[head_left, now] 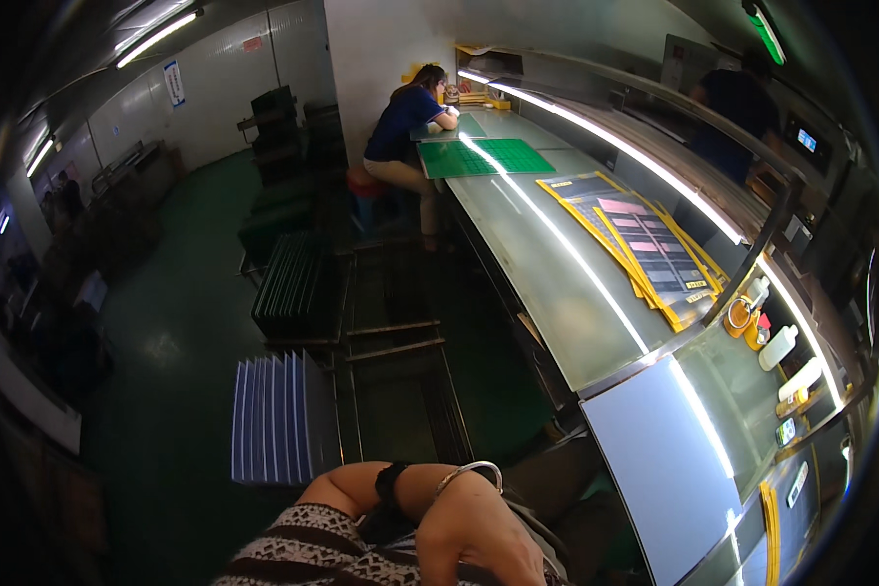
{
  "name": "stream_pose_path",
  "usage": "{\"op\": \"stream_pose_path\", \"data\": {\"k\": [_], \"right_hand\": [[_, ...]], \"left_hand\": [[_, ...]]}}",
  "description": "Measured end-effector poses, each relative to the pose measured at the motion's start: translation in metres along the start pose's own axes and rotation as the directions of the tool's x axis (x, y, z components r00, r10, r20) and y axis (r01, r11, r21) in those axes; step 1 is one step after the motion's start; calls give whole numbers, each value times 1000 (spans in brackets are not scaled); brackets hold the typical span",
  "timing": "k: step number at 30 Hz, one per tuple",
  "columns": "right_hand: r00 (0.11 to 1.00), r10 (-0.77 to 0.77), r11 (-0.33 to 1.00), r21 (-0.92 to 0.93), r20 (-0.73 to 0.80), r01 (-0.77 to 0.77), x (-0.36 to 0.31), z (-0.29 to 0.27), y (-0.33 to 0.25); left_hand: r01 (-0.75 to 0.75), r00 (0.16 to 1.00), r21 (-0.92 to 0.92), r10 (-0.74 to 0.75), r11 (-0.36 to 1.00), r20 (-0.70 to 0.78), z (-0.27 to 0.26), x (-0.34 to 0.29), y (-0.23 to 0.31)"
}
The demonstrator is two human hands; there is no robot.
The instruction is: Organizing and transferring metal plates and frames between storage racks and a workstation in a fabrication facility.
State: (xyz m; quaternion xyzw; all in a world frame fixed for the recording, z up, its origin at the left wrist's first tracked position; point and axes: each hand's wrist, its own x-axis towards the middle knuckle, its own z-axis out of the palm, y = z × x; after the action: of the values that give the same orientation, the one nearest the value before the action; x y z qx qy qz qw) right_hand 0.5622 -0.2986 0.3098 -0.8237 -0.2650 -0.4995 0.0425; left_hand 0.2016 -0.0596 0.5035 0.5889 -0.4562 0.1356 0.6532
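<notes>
My left arm, in a brown and white patterned sleeve, bends across my body at the lower edge. It wears a black band and a silver bangle (471, 475). My left hand (483, 537) hangs bent downward in front of my body. Its fingers are hidden or cut off by the lower edge, so I cannot tell what they do. My right hand is out of view. To the right of the left hand, a pale bluish-white panel (654, 479) lies flat on the near part of the long worktable (547, 283).
Yellow-edged dark sheets (645, 244), a green panel (488, 157) and bottles (777, 347) stand or lie on the table. A seated person (410, 127) leans on its far end. Upright white panels (278, 420) and racked dark panels (298, 278) stand left on the floor.
</notes>
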Motion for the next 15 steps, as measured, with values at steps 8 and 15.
{"op": "stream_pose_path", "data": {"k": [8, 15], "right_hand": [[1000, -26, 999, -21, -11, 25, 0, -1, -1], [998, -64, 997, -38, -20, 63, 3, -4, -1]], "left_hand": [[-13, 999, -40, 11, 999, -40, -9, 6, 17], [2, 994, -53, 4, 999, 113, -13, 22, 16]]}}
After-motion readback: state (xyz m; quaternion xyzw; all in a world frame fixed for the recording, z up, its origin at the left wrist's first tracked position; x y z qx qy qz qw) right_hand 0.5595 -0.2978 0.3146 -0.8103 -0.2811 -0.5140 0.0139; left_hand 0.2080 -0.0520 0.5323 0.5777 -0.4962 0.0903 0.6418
